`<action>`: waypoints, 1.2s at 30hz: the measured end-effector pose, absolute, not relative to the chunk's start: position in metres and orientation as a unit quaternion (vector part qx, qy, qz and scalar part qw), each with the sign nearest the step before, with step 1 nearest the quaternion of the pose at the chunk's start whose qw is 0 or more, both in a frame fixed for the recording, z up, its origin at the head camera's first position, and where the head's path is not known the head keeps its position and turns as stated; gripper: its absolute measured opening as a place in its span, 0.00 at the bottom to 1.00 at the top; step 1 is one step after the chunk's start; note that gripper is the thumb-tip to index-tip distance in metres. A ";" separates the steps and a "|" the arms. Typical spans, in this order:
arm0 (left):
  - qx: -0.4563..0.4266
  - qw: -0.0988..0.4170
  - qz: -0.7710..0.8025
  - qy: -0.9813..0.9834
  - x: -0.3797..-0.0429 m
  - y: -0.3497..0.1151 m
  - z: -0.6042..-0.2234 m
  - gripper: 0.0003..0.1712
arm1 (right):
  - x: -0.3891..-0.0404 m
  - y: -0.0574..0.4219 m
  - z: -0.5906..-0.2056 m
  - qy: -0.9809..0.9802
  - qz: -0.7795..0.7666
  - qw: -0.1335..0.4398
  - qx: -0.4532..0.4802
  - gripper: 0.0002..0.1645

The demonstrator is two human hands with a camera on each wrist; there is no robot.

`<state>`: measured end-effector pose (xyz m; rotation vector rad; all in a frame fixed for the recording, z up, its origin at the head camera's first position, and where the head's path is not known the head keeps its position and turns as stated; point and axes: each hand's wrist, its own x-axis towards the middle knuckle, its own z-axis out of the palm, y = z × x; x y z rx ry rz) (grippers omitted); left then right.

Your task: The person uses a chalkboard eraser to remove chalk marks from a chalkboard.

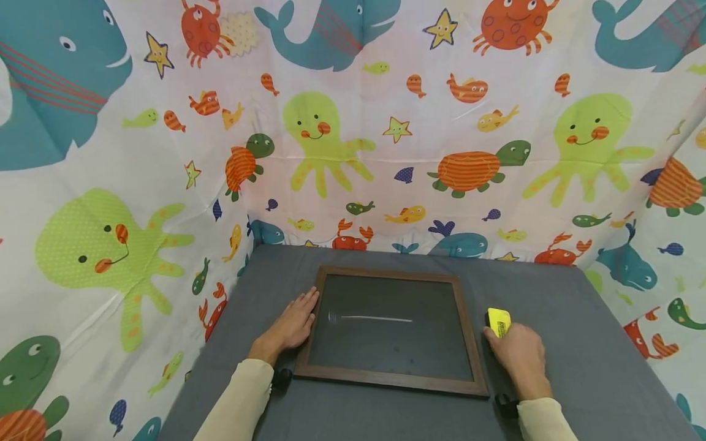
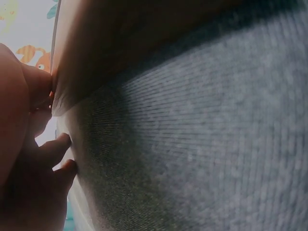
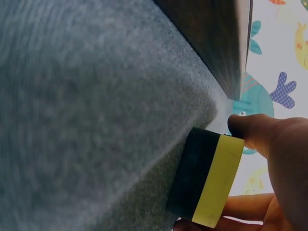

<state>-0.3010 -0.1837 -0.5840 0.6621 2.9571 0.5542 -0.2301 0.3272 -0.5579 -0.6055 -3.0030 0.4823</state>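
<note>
A small chalkboard (image 1: 386, 327) with a brown wooden frame lies flat on a grey cloth-covered table. One thin pale horizontal streak crosses its dark surface; whether it is a chalk mark or a reflection I cannot tell. My left hand (image 1: 295, 321) rests on the board's left edge, fingers extended; in the left wrist view the fingers (image 2: 60, 149) touch the frame's side. To the right of the board, my right hand (image 1: 520, 354) grips a board eraser (image 1: 499, 321) with a yellow body and black pad. The right wrist view shows the eraser (image 3: 207, 175) between thumb and fingers, close to the cloth.
Grey cloth (image 1: 584, 367) surrounds the board on all sides. A white curtain (image 1: 353, 202) printed with sea animals hangs behind the table and along both sides. Black devices (image 1: 282, 381) sit at both wrists, beside the cream sleeves.
</note>
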 end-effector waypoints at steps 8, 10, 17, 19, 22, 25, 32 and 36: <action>0.209 0.040 0.177 0.961 -0.301 -0.183 -0.585 0.34 | -0.226 0.323 -0.558 -0.960 0.177 0.036 -0.213 0.36; 0.210 0.041 0.178 0.960 -0.301 -0.183 -0.585 0.34 | -0.227 0.324 -0.557 -0.959 0.176 0.037 -0.218 0.36; 0.218 0.038 0.183 0.958 -0.302 -0.185 -0.585 0.34 | -0.230 0.323 -0.548 -0.962 0.170 0.054 -0.206 0.38; 0.216 0.039 0.183 0.958 -0.302 -0.186 -0.585 0.34 | -0.232 0.321 -0.543 -0.963 0.170 0.066 -0.196 0.37; 0.211 0.043 0.187 0.958 -0.301 -0.186 -0.586 0.34 | -0.233 0.316 -0.534 -0.965 0.170 0.077 -0.186 0.37; 0.209 0.044 0.191 0.958 -0.300 -0.186 -0.586 0.34 | -0.234 0.310 -0.525 -0.966 0.168 0.078 -0.179 0.37; 0.206 0.037 0.204 0.956 -0.299 -0.185 -0.587 0.34 | -0.237 0.294 -0.514 -0.969 0.167 0.082 -0.164 0.37; 0.209 0.027 0.204 0.956 -0.299 -0.185 -0.587 0.33 | -0.241 0.284 -0.511 -0.971 0.161 0.085 -0.157 0.37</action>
